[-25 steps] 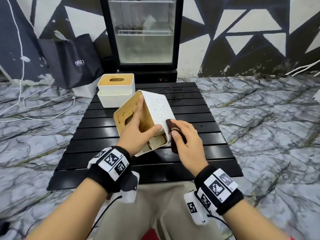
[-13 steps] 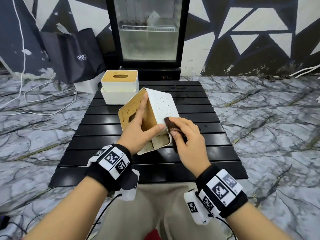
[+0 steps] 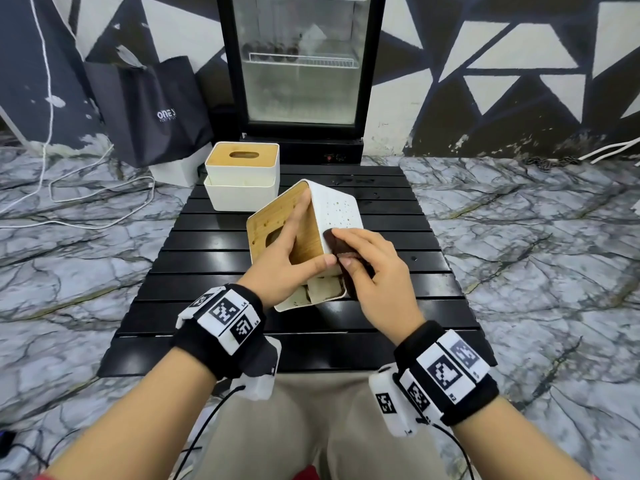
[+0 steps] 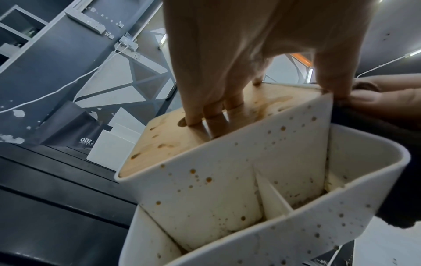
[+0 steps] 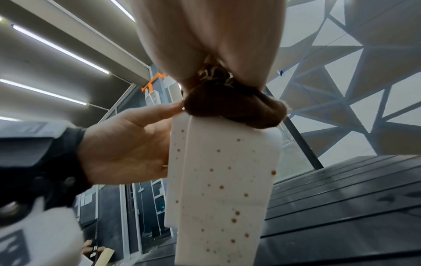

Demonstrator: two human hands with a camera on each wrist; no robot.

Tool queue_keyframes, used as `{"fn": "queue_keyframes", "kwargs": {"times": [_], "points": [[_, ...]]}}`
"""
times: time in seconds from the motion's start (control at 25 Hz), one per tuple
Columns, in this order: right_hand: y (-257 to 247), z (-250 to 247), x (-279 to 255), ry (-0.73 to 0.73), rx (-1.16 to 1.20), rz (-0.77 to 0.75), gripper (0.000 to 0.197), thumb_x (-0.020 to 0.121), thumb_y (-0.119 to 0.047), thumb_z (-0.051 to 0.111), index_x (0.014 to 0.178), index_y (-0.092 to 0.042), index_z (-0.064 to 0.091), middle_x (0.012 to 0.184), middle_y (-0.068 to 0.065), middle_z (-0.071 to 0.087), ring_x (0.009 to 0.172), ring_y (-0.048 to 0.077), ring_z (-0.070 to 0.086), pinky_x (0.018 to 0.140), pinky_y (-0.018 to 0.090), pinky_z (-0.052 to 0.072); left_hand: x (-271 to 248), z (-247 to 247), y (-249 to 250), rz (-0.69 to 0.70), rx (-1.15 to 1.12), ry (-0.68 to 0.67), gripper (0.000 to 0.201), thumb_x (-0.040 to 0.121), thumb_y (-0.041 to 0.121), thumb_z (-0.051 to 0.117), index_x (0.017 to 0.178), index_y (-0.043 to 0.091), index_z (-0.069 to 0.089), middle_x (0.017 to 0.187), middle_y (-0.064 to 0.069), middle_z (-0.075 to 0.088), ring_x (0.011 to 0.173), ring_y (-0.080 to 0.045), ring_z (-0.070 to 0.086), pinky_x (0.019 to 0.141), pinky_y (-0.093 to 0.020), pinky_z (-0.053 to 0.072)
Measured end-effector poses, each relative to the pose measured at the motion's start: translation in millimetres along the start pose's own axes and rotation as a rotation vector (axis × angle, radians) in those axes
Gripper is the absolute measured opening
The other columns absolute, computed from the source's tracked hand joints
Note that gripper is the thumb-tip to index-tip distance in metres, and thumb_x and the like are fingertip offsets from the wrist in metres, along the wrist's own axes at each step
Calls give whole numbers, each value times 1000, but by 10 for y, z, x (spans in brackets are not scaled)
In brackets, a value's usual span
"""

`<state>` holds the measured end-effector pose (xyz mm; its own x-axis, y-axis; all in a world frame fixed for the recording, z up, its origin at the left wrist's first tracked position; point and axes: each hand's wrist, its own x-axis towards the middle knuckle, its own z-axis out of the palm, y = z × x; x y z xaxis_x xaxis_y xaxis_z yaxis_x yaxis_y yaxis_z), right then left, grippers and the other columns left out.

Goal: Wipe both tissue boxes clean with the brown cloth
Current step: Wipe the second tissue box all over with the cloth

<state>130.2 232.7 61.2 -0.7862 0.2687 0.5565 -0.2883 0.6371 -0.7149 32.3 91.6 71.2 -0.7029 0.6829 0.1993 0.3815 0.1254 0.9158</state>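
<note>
Centre frame: my left hand (image 3: 282, 261) grips the tilted tissue box (image 3: 337, 216); my right hand (image 3: 375, 271) pinches the brown cloth (image 3: 334, 244). Hard rubbing could slip the box.

My left grip (image 3: 290, 261) covers most of the oval slot in the bamboo lid of the tilted, brown-speckled white tissue box (image 3: 341, 216). My right grip (image 3: 375, 271) hides most of the bunched brown cloth (image 3: 335, 244). The black paper bag (image 3: 149, 105) has its lettering partly out of sight.
</note>
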Motion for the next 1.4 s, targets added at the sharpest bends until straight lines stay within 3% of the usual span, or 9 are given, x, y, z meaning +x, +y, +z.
{"fn": "queue_keyframes", "kwargs": {"times": [0.2,0.32,0.52,0.68,0.76,0.96,1.04,1.16,1.4], "points": [[48,-3,-26,-4,12,39,35,85,-17,49,118,-27,59,113,-23,51,114,13,47,100,14,32,-29,-45,-19,-21,-36,24,95,68,54,69,137,63,5,150,16,29,139,-4,28,115,-42,28],[-35,9,-4,-42,10,-10,35,86,-16,50,119,-27,58,115,-23,52,114,10,46,99,12,31,-39,-37,-14,12,-12,-6,96,71,50,68,142,56,3,150,22,23,140,-1,22,116,-41,25],[28,-4,42,-21,47,26,37,86,-16,49,117,-32,56,114,-26,50,116,13,47,102,21,35,-51,-62,-4,6,-14,-33,96,71,49,68,141,57,2,153,15,22,140,-2,24,116,-42,26],[-32,17,-5,-4,35,-10,37,85,-14,50,118,-28,57,114,-27,49,114,13,48,100,16,34,-58,-28,6,12,39,-24,96,77,41,70,142,55,1,144,28,24,134,11,24,113,-24,25],[-60,26,66,-5,44,-36,37,86,-13,50,118,-30,56,114,-26,49,113,14,48,100,19,35,-41,-4,22,18,52,-33,95,78,40,69,144,52,2,140,34,24,129,19,24,109,-17,25],[21,31,23,29,55,31,37,85,-16,50,118,-33,55,114,-27,49,114,15,48,101,20,36,-53,-6,-1,0,-6,-3,94,70,50,68,139,61,5,151,16,27,139,-1,26,116,-40,27],[-7,52,-31,33,50,11,37,86,-16,50,119,-32,55,114,-26,49,114,14,48,100,16,35,-58,-8,6,6,-13,-7,95,70,50,68,139,60,5,151,16,27,139,-2,26,116,-41,27],[-33,59,28,9,52,-24,37,86,-13,51,119,-27,57,115,-22,52,114,15,47,101,20,36,-52,-2,25,16,-2,-28,94,71,49,67,141,57,4,152,19,24,139,1,24,116,-40,26],[102,49,-8,36,45,32,37,86,-16,49,120,-27,57,115,-25,50,114,15,47,100,16,33,-42,-27,-6,-4,-62,2,93,68,47,70,136,64,8,149,9,32,136,-11,35,112,-45,33]]}}
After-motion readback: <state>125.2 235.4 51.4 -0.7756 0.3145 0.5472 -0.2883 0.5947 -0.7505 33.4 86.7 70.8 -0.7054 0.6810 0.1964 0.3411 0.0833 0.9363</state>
